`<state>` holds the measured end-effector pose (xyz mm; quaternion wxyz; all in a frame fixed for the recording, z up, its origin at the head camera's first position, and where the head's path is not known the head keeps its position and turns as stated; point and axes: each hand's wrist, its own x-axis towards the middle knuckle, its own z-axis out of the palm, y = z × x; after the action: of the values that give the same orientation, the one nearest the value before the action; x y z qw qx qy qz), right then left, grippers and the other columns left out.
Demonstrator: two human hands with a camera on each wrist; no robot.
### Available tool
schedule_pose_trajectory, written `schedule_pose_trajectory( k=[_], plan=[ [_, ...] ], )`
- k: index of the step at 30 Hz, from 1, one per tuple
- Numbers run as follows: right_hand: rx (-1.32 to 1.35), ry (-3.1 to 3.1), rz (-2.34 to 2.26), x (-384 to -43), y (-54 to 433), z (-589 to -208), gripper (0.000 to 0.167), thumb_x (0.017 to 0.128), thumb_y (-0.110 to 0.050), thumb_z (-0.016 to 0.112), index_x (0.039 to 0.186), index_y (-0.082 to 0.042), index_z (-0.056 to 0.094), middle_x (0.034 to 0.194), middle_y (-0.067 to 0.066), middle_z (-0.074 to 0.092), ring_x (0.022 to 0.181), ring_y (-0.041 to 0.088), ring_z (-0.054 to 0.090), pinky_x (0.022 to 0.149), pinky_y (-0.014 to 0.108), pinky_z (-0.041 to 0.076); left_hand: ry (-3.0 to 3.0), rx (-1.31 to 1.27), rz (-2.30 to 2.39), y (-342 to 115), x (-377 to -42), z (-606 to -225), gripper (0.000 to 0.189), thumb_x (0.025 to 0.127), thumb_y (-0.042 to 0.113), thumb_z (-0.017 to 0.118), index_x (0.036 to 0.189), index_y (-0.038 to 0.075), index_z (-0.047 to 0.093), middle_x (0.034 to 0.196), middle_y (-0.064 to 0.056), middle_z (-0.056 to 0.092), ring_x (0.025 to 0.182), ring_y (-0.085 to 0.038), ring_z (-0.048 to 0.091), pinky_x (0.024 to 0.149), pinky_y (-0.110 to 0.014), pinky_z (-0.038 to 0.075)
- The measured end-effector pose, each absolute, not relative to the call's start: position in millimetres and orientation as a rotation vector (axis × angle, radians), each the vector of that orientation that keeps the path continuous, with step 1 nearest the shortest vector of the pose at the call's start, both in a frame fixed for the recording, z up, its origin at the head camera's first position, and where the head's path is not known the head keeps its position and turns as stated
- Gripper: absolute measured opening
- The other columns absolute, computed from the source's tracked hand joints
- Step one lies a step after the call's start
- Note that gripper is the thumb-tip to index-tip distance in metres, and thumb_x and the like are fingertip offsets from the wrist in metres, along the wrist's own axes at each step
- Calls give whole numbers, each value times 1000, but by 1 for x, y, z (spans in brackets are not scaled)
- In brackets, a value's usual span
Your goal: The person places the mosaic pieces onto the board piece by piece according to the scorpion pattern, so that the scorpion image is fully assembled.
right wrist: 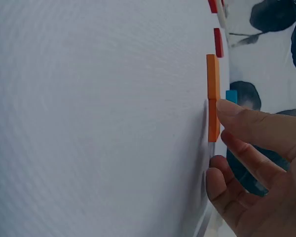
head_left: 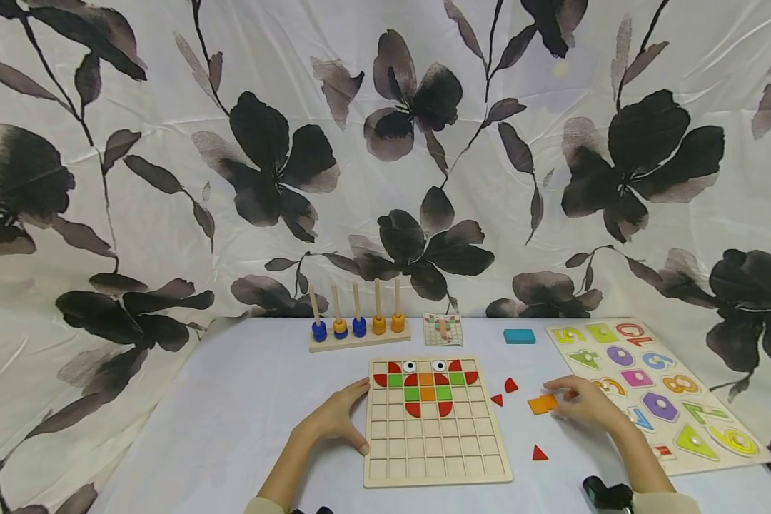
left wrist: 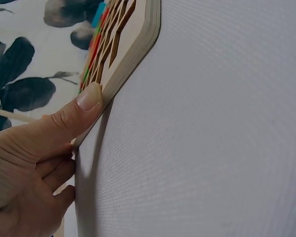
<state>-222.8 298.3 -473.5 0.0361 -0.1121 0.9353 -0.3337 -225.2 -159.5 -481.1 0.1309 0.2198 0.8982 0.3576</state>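
A wooden grid board (head_left: 433,446) lies on the table with red, green and orange tiles and two eye tiles set in its upper rows. My left hand (head_left: 337,417) rests against the board's left edge, thumb and forefinger spread apart. In the left wrist view, the thumb (left wrist: 76,113) touches the rim. My right hand (head_left: 581,401) is at two orange square tiles (head_left: 538,405) lying side by side, right of the board. The right wrist view has its thumb against the nearer orange tile (right wrist: 213,121), other fingers loosely bent. Whether a fingertip presses behind that tile is hidden.
Loose red tiles (head_left: 540,453) lie between board and right hand. A number-and-shape puzzle board (head_left: 722,453) is at the right. Behind stand a peg stacker (head_left: 360,344) with blue and orange beads, a small pattern card (head_left: 443,330) and a blue block (head_left: 519,336).
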Motion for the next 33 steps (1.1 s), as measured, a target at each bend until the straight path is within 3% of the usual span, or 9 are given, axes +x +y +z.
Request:
schedule_pose_trajectory(
  k=[9,17,24,33],
  plan=[
    [-294,2872,-987,-225,293,-480,29,75,-4,74,103,1,69,93,7,63,78,19,47,64,25,42,2619,645,1025,-162,-226,-485,110,50,22,91,139,-10,35,147,-26,30,135,-44,27,111,-56,24],
    [-229,2873,-909,-223,289,-476,26,74,-3,72,99,4,67,77,3,56,72,18,48,63,27,45,2613,632,1035,-161,-227,-485,110,50,22,91,140,-9,35,148,-25,30,136,-43,27,111,-55,24],
    [-157,2887,-972,-224,288,-475,30,70,-5,73,96,6,65,78,4,58,72,18,50,63,27,48,2606,626,1027,-161,-227,-485,110,51,23,91,140,-8,35,148,-24,30,136,-43,27,111,-55,24],
    [-291,2887,-1112,-235,258,-463,31,71,-4,70,99,8,64,78,4,56,70,17,47,55,19,42,2600,617,1033,-162,-227,-485,110,52,23,91,141,-8,35,148,-24,30,136,-43,27,112,-55,24]
  ],
)
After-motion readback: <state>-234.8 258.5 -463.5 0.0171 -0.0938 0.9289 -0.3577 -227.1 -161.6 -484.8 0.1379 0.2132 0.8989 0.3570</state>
